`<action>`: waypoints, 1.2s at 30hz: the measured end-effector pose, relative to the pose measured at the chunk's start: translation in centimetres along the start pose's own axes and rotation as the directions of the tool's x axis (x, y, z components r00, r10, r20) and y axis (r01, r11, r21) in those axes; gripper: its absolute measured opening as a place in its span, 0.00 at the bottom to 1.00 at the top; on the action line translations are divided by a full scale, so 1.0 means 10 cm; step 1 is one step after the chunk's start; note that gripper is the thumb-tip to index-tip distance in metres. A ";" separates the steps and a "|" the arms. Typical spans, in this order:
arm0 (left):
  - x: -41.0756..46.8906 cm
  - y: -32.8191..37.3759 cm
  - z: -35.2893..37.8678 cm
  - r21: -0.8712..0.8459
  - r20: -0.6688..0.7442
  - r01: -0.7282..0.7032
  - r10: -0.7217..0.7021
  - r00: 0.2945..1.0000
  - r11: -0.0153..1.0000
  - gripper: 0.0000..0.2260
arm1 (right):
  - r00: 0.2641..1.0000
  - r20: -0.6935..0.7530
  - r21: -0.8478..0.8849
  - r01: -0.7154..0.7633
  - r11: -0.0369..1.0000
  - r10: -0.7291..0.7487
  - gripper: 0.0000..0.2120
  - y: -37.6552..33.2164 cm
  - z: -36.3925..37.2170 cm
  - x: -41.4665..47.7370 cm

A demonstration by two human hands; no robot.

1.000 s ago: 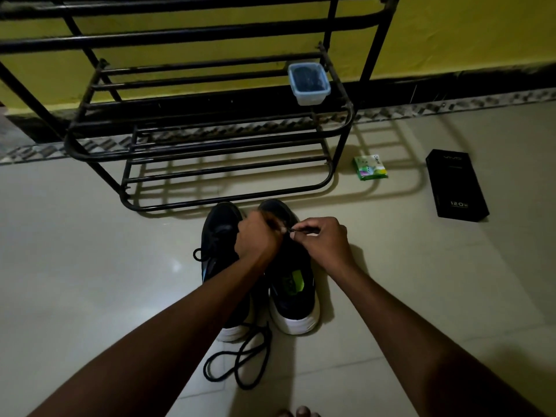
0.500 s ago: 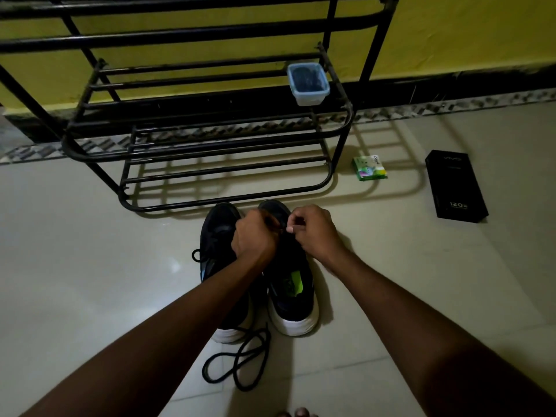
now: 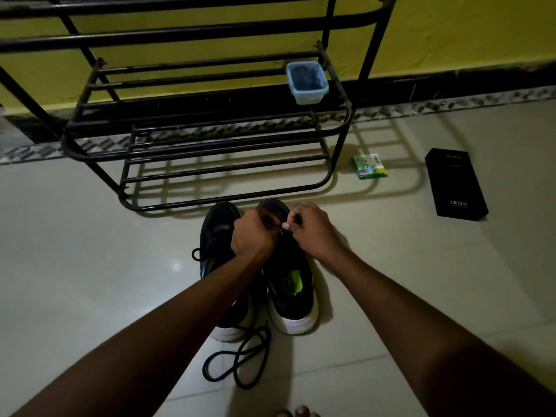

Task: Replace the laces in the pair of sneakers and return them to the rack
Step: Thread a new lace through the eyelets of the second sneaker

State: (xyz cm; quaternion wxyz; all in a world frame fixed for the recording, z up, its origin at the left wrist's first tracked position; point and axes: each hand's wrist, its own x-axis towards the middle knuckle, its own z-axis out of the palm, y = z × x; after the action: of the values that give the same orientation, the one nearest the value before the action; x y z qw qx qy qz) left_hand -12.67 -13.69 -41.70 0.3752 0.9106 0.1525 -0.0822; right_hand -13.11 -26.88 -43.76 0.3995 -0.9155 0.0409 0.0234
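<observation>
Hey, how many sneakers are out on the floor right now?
2. The left sneaker and the right sneaker stand side by side on the floor before the rack, toes toward it. The rack's visible shelves hold none.

The rack (image 3: pixel 210 136) is cut off at its top by the upper edge. Just in front of it, the left hand (image 3: pixel 254 236) and right hand (image 3: pixel 313 233) hide most of the lace (image 3: pixel 272 224) they pinch — the left forearm covers much of the left sneaker (image 3: pixel 218 227).

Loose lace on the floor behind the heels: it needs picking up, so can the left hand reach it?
Probably yes: the loose lace lies uncovered by the left forearm; the left hand must first release the right sneaker's lace.
</observation>
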 end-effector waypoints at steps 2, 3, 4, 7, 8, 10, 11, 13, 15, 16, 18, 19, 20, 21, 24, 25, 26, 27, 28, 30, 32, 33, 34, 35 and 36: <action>-0.01 0.00 0.01 0.015 0.005 -0.013 0.013 1.000 1.000 0.03 | 1.000 0.022 -0.086 -0.005 0.996 0.007 0.06 -0.03 -0.02 0.00; -0.01 -0.01 0.01 0.025 0.010 -0.023 0.023 1.000 0.999 0.03 | 1.000 0.002 -0.115 -0.005 0.993 0.005 0.06 -0.05 -0.03 0.01; -0.01 -0.01 0.02 0.037 0.013 -0.032 0.031 0.999 0.999 0.03 | 0.998 -0.062 -0.070 -0.025 0.997 0.021 0.05 -0.05 -0.04 0.02; 0.00 -0.03 0.02 0.055 0.022 -0.044 0.043 0.999 0.997 0.05 | 0.853 -0.214 0.747 -0.171 0.643 0.475 0.06 -0.08 -0.22 0.11; 0.00 -0.03 0.02 0.055 0.029 -0.046 0.044 0.999 0.997 0.06 | 0.796 -0.124 0.936 -0.103 0.335 0.592 0.07 -0.07 -0.32 0.14; 0.01 -0.02 0.01 0.057 0.042 -0.043 0.040 0.998 0.997 0.06 | 0.795 -0.121 0.966 -0.044 0.256 0.594 0.07 0.01 -0.50 0.18; 0.01 -0.02 0.00 0.060 0.047 -0.040 0.037 0.998 0.997 0.06 | 0.837 -0.207 0.881 -0.067 0.469 0.507 0.06 0.08 -0.54 0.19; 0.01 0.00 0.00 0.064 0.052 -0.038 0.035 0.998 0.997 0.05 | 0.971 -0.220 0.398 0.000 0.917 0.095 0.04 0.20 -0.55 0.12; 0.00 0.00 -0.01 0.065 0.047 -0.037 0.034 0.998 0.997 0.06 | 0.971 0.150 -0.114 0.205 0.972 -0.188 0.07 0.33 -0.42 0.05; 0.00 0.00 -0.01 0.069 0.046 -0.039 0.035 0.998 0.997 0.06 | 0.935 0.259 -0.265 0.311 0.913 -0.244 0.09 0.36 -0.35 0.03; 0.01 -0.01 -0.02 0.069 0.060 -0.043 0.039 0.997 0.997 0.06 | 0.922 0.125 -0.297 0.388 0.872 -0.367 0.11 0.33 -0.29 0.04; 0.01 -0.03 -0.02 0.066 0.068 -0.046 0.042 0.997 0.997 0.06 | 0.926 -0.071 -0.225 0.346 0.911 -0.370 0.10 0.27 -0.30 0.06; 0.01 -0.03 -0.02 0.063 0.074 -0.049 0.045 0.996 0.997 0.06 | 0.914 -0.297 -0.107 0.256 0.961 -0.276 0.09 0.20 -0.32 0.07; 0.01 -0.03 -0.02 0.066 0.077 -0.053 0.048 0.996 0.996 0.06 | 0.874 -0.478 0.094 0.147 0.985 -0.085 0.10 0.12 -0.38 0.09; 0.02 -0.03 -0.03 0.070 0.075 -0.058 0.053 0.996 0.996 0.06 | 0.841 -0.168 0.968 0.042 0.248 0.514 0.10 -0.10 -0.54 0.19; 0.02 -0.03 -0.04 0.069 0.074 -0.062 0.057 0.996 0.996 0.06 | 0.873 -0.027 0.992 -0.037 0.120 0.486 0.09 -0.13 -0.56 0.18; 0.02 -0.03 -0.04 0.067 0.078 -0.066 0.061 0.995 0.996 0.06 | 0.906 0.011 0.960 -0.127 0.248 0.424 0.08 -0.11 -0.58 0.16; 0.01 -0.03 -0.04 0.066 0.083 -0.070 0.065 0.994 0.995 0.06 | 0.952 -0.024 0.819 -0.156 0.552 0.304 0.06 -0.01 -0.57 0.14; 0.02 -0.03 -0.05 0.066 0.085 -0.076 0.070 0.994 0.995 0.06 | 0.994 -0.019 0.518 -0.079 0.852 0.104 0.04 0.11 -0.53 0.09; 0.01 -0.03 -0.05 0.069 0.086 -0.083 0.077 0.993 0.994 0.05 | 0.968 0.218 -0.056 0.140 0.988 -0.125 0.04 0.30 -0.47 0.00; 0.00 -0.03 -0.05 0.078 0.088 -0.092 0.085 0.992 0.993 0.06 | 0.932 0.277 -0.254 0.305 0.918 -0.233 0.06 0.38 -0.45 -0.02; -0.01 -0.03 -0.05 0.084 0.088 -0.096 0.089 0.992 0.992 0.06 | 0.931 0.193 -0.285 0.355 0.891 -0.310 0.06 0.38 -0.45 -0.01; -0.01 -0.02 -0.06 0.084 0.087 -0.096 0.089 0.992 0.992 0.07 | 0.934 0.066 -0.297 0.355 0.886 -0.352 0.08 0.37 -0.47 -0.01; -0.01 -0.03 -0.06 0.081 0.087 -0.095 0.088 0.992 0.992 0.07 | 0.937 -0.084 -0.296 0.301 0.906 -0.338 0.09 0.37 -0.51 0.00; -0.01 -0.03 -0.06 0.084 0.090 -0.097 0.089 0.992 0.992 0.08 | 0.932 -0.229 -0.278 0.215 0.936 -0.282 0.09 0.38 -0.57 0.00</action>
State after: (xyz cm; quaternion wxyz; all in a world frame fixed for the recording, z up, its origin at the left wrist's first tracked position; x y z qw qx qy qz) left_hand -12.82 -13.13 -41.45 0.3443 0.9280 0.0898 -0.1105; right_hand -13.38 -33.65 -42.62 0.2723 -0.9508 -0.0263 -0.1456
